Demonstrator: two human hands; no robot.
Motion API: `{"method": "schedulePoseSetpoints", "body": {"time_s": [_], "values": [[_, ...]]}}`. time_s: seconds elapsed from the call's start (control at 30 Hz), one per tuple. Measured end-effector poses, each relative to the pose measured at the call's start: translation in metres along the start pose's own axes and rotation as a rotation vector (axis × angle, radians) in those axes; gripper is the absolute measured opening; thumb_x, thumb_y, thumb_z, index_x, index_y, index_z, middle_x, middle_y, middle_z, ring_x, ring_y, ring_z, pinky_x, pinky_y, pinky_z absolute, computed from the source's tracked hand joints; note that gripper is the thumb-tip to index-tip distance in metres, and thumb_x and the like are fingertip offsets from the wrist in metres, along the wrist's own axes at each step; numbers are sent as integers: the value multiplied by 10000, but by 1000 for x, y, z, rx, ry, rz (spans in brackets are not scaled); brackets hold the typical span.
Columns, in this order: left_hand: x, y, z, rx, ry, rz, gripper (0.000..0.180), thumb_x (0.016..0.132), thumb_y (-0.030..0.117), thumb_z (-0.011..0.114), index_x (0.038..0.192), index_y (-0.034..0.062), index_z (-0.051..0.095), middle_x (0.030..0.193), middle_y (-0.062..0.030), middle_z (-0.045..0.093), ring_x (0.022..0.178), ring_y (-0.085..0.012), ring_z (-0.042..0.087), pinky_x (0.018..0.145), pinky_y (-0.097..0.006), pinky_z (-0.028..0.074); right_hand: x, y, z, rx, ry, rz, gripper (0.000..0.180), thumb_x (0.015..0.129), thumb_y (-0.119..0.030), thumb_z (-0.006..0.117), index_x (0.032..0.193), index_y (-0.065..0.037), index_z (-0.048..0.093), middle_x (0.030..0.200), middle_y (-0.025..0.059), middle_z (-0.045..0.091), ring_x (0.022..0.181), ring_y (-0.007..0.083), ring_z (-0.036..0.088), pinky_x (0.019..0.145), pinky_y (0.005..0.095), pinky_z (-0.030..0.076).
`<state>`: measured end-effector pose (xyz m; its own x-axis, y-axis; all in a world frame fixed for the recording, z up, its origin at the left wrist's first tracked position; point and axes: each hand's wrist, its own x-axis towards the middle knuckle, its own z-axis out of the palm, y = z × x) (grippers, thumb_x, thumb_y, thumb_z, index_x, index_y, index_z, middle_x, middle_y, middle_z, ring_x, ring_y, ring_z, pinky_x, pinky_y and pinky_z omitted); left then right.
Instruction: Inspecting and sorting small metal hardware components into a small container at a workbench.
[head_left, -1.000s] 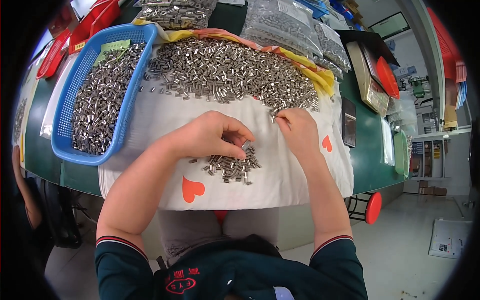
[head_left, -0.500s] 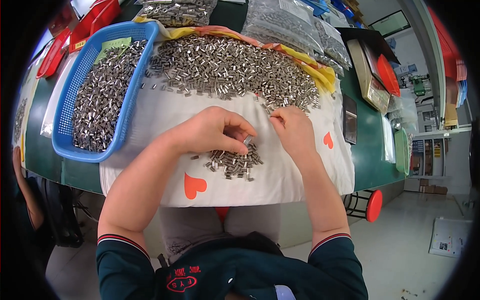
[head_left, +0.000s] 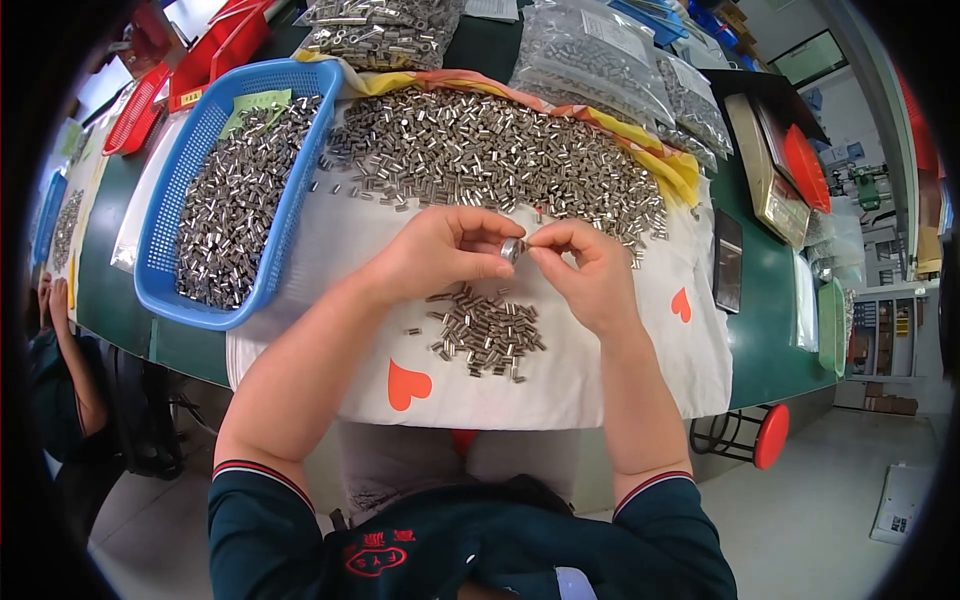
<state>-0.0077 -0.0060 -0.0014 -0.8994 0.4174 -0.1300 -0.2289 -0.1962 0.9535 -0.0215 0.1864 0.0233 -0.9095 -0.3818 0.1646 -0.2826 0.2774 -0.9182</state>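
Pinching a small round silver metal piece point(head_left: 512, 250) between thumb and fingers, my left hand point(head_left: 435, 250) is half closed at twelve o'clock from a small pile of short silver metal cylinders point(head_left: 487, 330). Half a second ago my right hand point(head_left: 592, 275) was at the near edge of the large heap of similar cylinders point(head_left: 500, 150); now it meets the piece from three o'clock, thumb and forefinger nearly together, and I cannot tell whether they grip anything. The small pile, partly covered before, now shows fully on the white cloth with orange-red hearts point(head_left: 335, 245). At ten o'clock, a blue perforated plastic basket point(head_left: 190, 312) holds many such cylinders and a pale green slip point(head_left: 262, 101). At one o'clock, a clear plastic bag point(head_left: 580, 60) contains small grey parts.
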Motion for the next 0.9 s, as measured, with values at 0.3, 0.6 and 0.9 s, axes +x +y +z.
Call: {"method": "schedulePoseSetpoints", "body": {"time_s": [0.3,0.6,0.9], "values": [[-1,2,2,46,18,-24,359,714,-52,658,1060,-20,564,885,-23,601,789,-55,558,707,-195,476,-2,-7,1,-70,-67,-13,85,710,-33,625,790,-11,606,739,53,599,683,131,577,597,255,468],[-2,-1,9,156,126,-51,334,717,25,694,1035,-5,597,757,11,580,672,-35,528,602,-185,457,-6,0,11,-353,50,-291,83,648,-28,618,693,-49,552,677,66,557,649,243,537,588,332,441],[-3,3,12,116,52,-51,340,710,33,703,1034,8,603,777,2,593,685,-36,533,620,-183,463,-3,-7,-11,-70,-157,47,128,702,-74,647,806,-19,596,692,50,593,616,127,551,581,257,442]]}}
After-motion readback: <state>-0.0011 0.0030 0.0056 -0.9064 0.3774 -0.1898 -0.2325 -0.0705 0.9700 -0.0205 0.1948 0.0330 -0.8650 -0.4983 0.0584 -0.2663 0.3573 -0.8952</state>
